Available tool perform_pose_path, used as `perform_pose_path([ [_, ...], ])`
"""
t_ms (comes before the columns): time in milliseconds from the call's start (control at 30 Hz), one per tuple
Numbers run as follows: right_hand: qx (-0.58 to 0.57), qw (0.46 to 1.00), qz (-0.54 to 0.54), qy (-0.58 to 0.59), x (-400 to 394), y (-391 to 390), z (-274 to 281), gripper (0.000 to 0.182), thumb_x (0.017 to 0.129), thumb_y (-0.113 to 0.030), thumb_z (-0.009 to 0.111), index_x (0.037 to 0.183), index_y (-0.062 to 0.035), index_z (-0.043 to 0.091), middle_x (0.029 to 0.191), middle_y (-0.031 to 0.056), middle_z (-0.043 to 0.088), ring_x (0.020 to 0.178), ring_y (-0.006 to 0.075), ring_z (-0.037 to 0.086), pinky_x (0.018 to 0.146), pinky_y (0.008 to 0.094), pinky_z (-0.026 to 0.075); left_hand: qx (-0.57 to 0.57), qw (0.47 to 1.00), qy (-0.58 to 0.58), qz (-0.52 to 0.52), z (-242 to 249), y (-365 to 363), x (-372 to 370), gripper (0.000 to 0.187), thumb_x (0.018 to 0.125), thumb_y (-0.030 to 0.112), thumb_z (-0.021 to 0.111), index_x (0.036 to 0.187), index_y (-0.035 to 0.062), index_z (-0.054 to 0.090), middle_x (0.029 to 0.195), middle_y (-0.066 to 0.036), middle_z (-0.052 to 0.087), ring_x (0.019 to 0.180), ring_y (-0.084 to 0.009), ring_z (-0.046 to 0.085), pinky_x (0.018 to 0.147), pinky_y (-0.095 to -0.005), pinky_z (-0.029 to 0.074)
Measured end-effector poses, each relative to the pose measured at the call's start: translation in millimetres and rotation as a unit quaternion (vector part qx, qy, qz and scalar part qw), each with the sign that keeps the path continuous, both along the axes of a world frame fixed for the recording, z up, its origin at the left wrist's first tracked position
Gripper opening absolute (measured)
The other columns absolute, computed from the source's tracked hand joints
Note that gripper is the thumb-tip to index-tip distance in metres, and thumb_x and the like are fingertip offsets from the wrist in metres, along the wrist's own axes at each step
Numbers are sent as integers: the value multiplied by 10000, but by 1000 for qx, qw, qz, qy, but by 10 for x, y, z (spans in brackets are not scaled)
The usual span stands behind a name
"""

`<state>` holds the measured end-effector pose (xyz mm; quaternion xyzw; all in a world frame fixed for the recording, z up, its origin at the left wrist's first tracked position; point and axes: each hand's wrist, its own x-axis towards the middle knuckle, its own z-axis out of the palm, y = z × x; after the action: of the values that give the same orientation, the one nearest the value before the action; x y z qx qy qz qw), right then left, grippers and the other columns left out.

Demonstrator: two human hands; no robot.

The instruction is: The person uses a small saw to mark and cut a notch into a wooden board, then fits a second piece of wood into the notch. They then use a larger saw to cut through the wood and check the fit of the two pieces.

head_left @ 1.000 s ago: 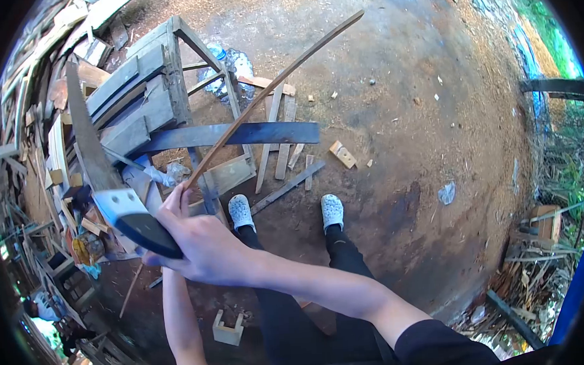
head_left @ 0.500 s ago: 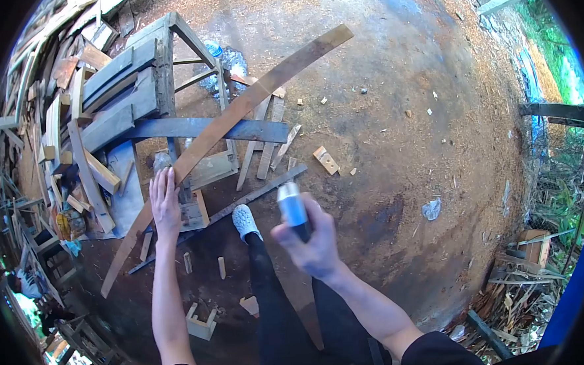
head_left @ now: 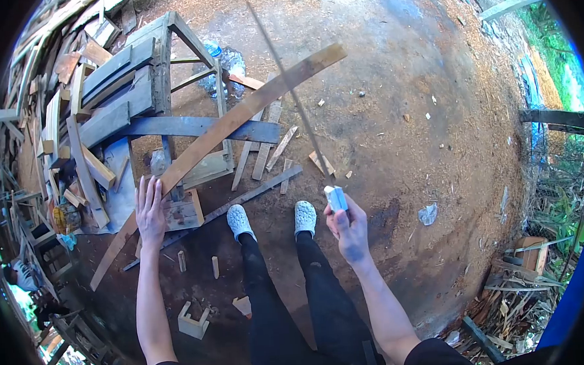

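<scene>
A long brown wooden plank lies slantwise across the wooden bench, its far end sticking out to the right. My left hand rests on the plank's near part, fingers stretched out and flat. In my right hand is a long thin-bladed tool with a blue-and-white block-like handle. Its dark narrow blade points up and away, passing above the plank in view; whether they touch cannot be told. A second, grey board lies under the plank.
Stacked timber crowds the left side. Loose wood strips, a narrow batten and a small block lie on the dirt floor. My feet in white clogs stand before the bench. Wood scraps are piled at lower right.
My right hand has moved right and slightly down with the tool, whose long blade now shows. My right foot has come into view. My left hand stays on the plank.
</scene>
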<state>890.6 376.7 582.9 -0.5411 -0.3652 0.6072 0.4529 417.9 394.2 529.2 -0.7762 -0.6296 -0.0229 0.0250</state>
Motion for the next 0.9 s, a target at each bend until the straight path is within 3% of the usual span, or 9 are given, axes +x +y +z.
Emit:
perform_pose_path([
  [167,-12,998,45,-39,-93,-55,-144,431,993,-446,685,919,-30,601,718,-36,512,663,45,447,584,253,356,-34,998,-2,61,28,-139,26,567,1009,258,595,1534,99,452,1615,-105,396,1555,-309,240,1269,-527,154],
  [267,-3,996,61,-72,-188,-26,-241,403,993,-415,690,899,-35,595,663,-43,477,635,42,420,559,264,334,16,997,-59,43,-13,80,316,578,1027,278,572,1557,112,412,1583,-130,420,1534,-321,281,1269,-511,160],
  [300,-6,995,61,-73,-220,-12,-267,407,993,-419,691,893,-36,593,664,-43,476,636,42,417,559,264,334,39,996,-66,34,68,231,556,561,977,232,653,1493,87,485,1441,-144,526,1444,-343,395,1226,-513,244],
  [333,-9,995,62,-73,-244,4,-284,411,992,-422,691,888,-38,590,665,-44,475,636,41,414,560,264,334,38,996,-68,35,23,348,690,561,977,232,653,1493,87,485,1441,-144,526,1444,-343,395,1226,-513,244],
  [400,-14,995,61,-76,-272,37,-285,420,991,-431,689,898,-32,597,671,-44,483,642,40,420,564,262,336,-9,988,-151,44,-100,572,855,547,959,195,679,1468,80,514,1346,-130,572,1316,-337,507,1103,-469,388],
  [533,-15,996,43,-77,-231,46,-273,453,994,-455,679,935,-10,620,720,-35,526,680,41,461,588,251,361,33,985,-171,-5,-104,883,935,492,964,178,675,1429,71,558,1193,-140,645,1112,-328,625,921,-432,490],
  [633,-1,998,16,-63,-192,33,-256,479,995,-474,671,960,2,630,767,-29,546,705,50,472,619,239,378,-26,980,-199,-8,23,1018,848,389,1013,203,621,1383,84,613,999,-181,697,888,-364,683,777,-450,535],
  [767,6,998,-12,-53,-129,-19,-241,488,994,-488,667,959,-3,628,768,-35,538,708,51,463,626,242,374,-50,976,-210,-20,22,1063,774,369,1025,208,604,1371,80,619,1039,-188,702,910,-369,685,800,-459,537],
  [900,-16,998,-13,-57,-15,-101,-210,482,992,-486,670,953,-8,625,762,-37,528,697,47,450,615,245,359,-87,969,-231,16,61,1092,765,362,1058,275,559,1380,121,619,1178,-246,700,1066,-411,688,878,-455,548],
])
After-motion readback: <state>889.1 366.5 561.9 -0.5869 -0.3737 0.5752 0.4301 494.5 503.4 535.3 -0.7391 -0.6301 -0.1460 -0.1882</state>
